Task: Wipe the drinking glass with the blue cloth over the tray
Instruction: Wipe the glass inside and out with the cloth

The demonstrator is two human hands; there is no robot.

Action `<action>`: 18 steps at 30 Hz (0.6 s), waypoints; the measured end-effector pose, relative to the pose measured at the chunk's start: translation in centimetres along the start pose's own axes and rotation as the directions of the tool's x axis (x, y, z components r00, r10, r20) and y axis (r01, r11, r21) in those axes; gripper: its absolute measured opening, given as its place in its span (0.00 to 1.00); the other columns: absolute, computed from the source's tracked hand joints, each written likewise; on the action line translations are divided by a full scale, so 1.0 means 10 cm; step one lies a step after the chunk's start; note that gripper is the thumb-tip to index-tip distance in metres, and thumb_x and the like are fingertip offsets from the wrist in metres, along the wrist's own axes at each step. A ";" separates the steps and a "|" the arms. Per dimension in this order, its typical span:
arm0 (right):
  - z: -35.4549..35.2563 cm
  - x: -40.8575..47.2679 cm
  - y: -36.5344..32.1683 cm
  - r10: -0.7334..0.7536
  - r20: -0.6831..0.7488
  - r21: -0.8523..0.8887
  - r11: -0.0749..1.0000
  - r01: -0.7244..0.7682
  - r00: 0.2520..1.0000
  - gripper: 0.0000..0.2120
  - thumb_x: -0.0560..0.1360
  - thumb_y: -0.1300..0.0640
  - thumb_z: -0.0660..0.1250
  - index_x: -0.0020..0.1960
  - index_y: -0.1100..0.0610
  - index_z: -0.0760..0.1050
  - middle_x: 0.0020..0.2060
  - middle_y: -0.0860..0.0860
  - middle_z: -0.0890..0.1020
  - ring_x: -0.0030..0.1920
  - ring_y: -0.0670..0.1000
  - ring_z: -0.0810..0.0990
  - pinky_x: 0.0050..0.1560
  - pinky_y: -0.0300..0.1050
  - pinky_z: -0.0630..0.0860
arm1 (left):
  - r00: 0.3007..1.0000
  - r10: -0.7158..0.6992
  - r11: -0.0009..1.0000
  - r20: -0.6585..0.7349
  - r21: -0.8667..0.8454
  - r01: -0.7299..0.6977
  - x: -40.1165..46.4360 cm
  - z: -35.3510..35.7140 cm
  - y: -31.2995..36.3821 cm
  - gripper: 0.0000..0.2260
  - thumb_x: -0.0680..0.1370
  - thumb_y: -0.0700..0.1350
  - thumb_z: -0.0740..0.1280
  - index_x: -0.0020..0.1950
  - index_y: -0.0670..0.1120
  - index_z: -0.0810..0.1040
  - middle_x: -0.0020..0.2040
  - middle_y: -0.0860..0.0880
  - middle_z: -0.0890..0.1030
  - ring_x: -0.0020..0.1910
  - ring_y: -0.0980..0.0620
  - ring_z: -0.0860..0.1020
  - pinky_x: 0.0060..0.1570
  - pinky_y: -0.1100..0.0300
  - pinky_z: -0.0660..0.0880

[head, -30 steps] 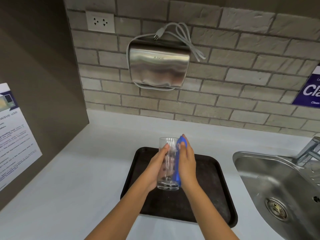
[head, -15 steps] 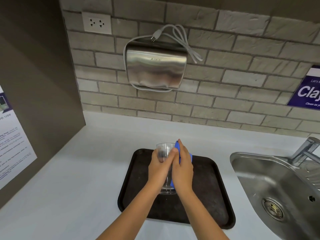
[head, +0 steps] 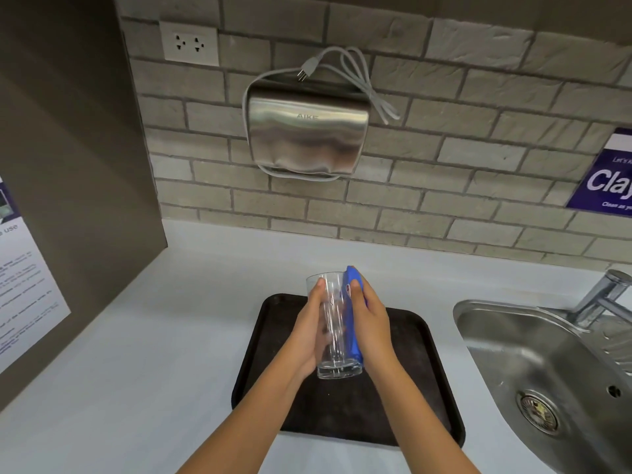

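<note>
A clear drinking glass [head: 333, 323] is held upright above the black tray [head: 415, 378], its rim tilted a little away from me. My left hand [head: 309, 331] grips the glass along its left side. My right hand [head: 371, 323] presses a folded blue cloth [head: 352, 316] flat against the right side of the glass. The cloth runs from the rim down to near the base. Both forearms reach in from the bottom of the view.
The tray lies on a pale counter [head: 143, 336]. A steel sink [head: 547, 364] with a tap [head: 602, 295] sits to the right. On the brick wall hang a steel hand dryer [head: 307, 131] with a loose cord, a socket [head: 189, 42] and a blue sign [head: 605, 179]. A dark side panel [head: 68, 165] bears a notice.
The glass turned in my hands: half a second ago my left fingers lay across its front, now they are back at its left side and the cloth lies full length on the right side.
</note>
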State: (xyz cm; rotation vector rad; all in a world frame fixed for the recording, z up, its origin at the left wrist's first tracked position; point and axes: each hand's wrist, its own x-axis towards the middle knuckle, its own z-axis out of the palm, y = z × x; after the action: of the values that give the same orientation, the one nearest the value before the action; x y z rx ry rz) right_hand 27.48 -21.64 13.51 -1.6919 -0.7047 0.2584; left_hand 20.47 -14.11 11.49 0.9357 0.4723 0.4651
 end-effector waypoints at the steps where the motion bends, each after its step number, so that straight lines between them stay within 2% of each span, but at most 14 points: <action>1: 0.03 -0.05 -0.02 -0.068 -0.037 -0.050 0.997 0.066 0.997 0.16 0.79 0.45 0.58 0.66 0.40 0.72 0.67 0.46 0.75 0.64 0.43 0.75 0.66 0.47 0.73 | 1.000 -0.013 1.000 0.010 0.008 0.013 0.03 -0.01 -0.01 0.34 0.75 0.67 0.63 0.70 0.43 0.79 0.63 0.39 0.84 0.62 0.43 0.83 0.56 0.51 0.83; 3: 0.07 -0.23 0.02 -0.195 -0.072 -0.152 0.971 0.182 0.978 0.16 0.79 0.46 0.59 0.66 0.34 0.68 0.70 0.39 0.69 0.63 0.31 0.70 0.64 0.36 0.69 | 0.999 -0.026 0.998 0.026 -0.063 0.027 0.07 -0.03 0.04 0.33 0.77 0.67 0.61 0.69 0.42 0.79 0.63 0.38 0.84 0.62 0.41 0.83 0.56 0.51 0.83; 4: 0.10 -0.32 0.06 -0.251 -0.068 -0.218 0.948 0.231 0.966 0.18 0.79 0.47 0.59 0.67 0.34 0.66 0.72 0.37 0.66 0.61 0.28 0.69 0.61 0.33 0.67 | 0.998 -0.029 0.996 0.052 -0.083 0.034 0.08 -0.06 0.06 0.34 0.76 0.67 0.62 0.69 0.42 0.79 0.63 0.38 0.84 0.61 0.42 0.84 0.55 0.51 0.83; 6: 0.17 -0.46 0.17 -0.327 -0.045 -0.286 0.909 0.302 0.944 0.20 0.80 0.52 0.60 0.69 0.37 0.66 0.73 0.36 0.62 0.59 0.30 0.70 0.59 0.32 0.68 | 0.998 -0.036 0.997 0.048 -0.071 0.039 0.11 -0.08 0.08 0.36 0.74 0.68 0.62 0.69 0.41 0.79 0.61 0.39 0.85 0.59 0.43 0.85 0.53 0.52 0.84; 7: 0.16 -0.46 0.19 -0.330 -0.042 -0.264 0.914 0.308 0.943 0.20 0.80 0.53 0.60 0.69 0.38 0.68 0.73 0.36 0.62 0.60 0.29 0.69 0.59 0.31 0.68 | 0.999 -0.039 0.998 0.037 -0.047 0.041 0.11 -0.08 0.08 0.36 0.74 0.68 0.63 0.70 0.41 0.78 0.62 0.38 0.85 0.61 0.42 0.84 0.57 0.50 0.82; 9: 0.09 -0.36 0.16 -0.230 -0.059 -0.116 0.968 0.222 0.971 0.18 0.81 0.52 0.58 0.68 0.37 0.69 0.71 0.35 0.65 0.62 0.26 0.66 0.62 0.33 0.68 | 0.998 -0.045 0.999 0.034 -0.022 0.046 0.09 -0.06 0.02 0.35 0.77 0.66 0.62 0.72 0.41 0.76 0.66 0.35 0.81 0.66 0.38 0.80 0.69 0.43 0.75; 10: 0.04 -0.28 0.15 -0.152 -0.056 -0.017 0.988 0.151 0.987 0.17 0.81 0.51 0.57 0.67 0.37 0.69 0.69 0.37 0.69 0.63 0.30 0.69 0.64 0.37 0.70 | 0.999 -0.048 0.998 0.025 -0.036 0.049 0.08 -0.05 -0.01 0.34 0.77 0.66 0.61 0.72 0.41 0.76 0.66 0.34 0.81 0.67 0.37 0.79 0.71 0.41 0.72; 12: -0.04 -0.15 0.13 -0.013 -0.037 0.113 0.994 0.017 0.999 0.16 0.81 0.47 0.56 0.66 0.41 0.72 0.65 0.46 0.77 0.61 0.42 0.77 0.64 0.47 0.75 | 0.998 -0.058 0.998 0.000 -0.021 0.058 0.06 0.00 -0.05 0.35 0.75 0.67 0.62 0.70 0.42 0.78 0.65 0.35 0.82 0.66 0.38 0.80 0.70 0.41 0.73; 13: -0.05 -0.14 0.11 -0.014 -0.048 0.102 0.995 0.019 0.999 0.17 0.80 0.45 0.57 0.67 0.42 0.72 0.65 0.46 0.77 0.62 0.43 0.77 0.64 0.48 0.74 | 0.999 -0.050 0.999 -0.003 -0.011 0.050 0.06 0.03 -0.04 0.35 0.75 0.67 0.62 0.70 0.42 0.78 0.64 0.36 0.83 0.65 0.39 0.81 0.69 0.41 0.74; 15: -0.03 -0.24 0.09 -0.136 -0.103 -0.009 0.991 0.136 0.985 0.20 0.77 0.42 0.60 0.69 0.37 0.68 0.70 0.41 0.71 0.67 0.36 0.70 0.65 0.35 0.70 | 1.000 -0.027 1.000 -0.016 0.007 0.027 0.06 0.06 0.00 0.32 0.77 0.65 0.62 0.69 0.42 0.79 0.62 0.37 0.84 0.63 0.39 0.82 0.68 0.41 0.75; 16: -0.01 -0.31 0.11 -0.212 -0.114 -0.080 0.976 0.203 0.971 0.19 0.78 0.45 0.61 0.68 0.33 0.66 0.71 0.38 0.67 0.66 0.32 0.67 0.63 0.29 0.69 | 0.999 -0.024 1.000 -0.035 0.018 0.024 0.07 0.07 0.02 0.31 0.78 0.64 0.61 0.68 0.42 0.79 0.61 0.37 0.84 0.62 0.39 0.83 0.67 0.41 0.76; 18: 0.02 -0.42 0.19 -0.339 -0.088 -0.220 0.924 0.314 0.937 0.24 0.79 0.54 0.63 0.66 0.28 0.64 0.74 0.37 0.62 0.63 0.31 0.69 0.56 0.29 0.73 | 0.997 -0.030 0.998 -0.069 0.050 0.033 0.09 0.07 0.05 0.29 0.79 0.64 0.61 0.67 0.42 0.80 0.60 0.38 0.85 0.60 0.39 0.84 0.64 0.43 0.79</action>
State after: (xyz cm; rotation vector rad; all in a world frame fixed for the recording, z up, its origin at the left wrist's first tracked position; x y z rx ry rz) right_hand 24.64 -24.10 10.80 -1.7314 -0.9306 -0.1592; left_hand 21.52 -13.78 12.08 0.9622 0.5623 0.4594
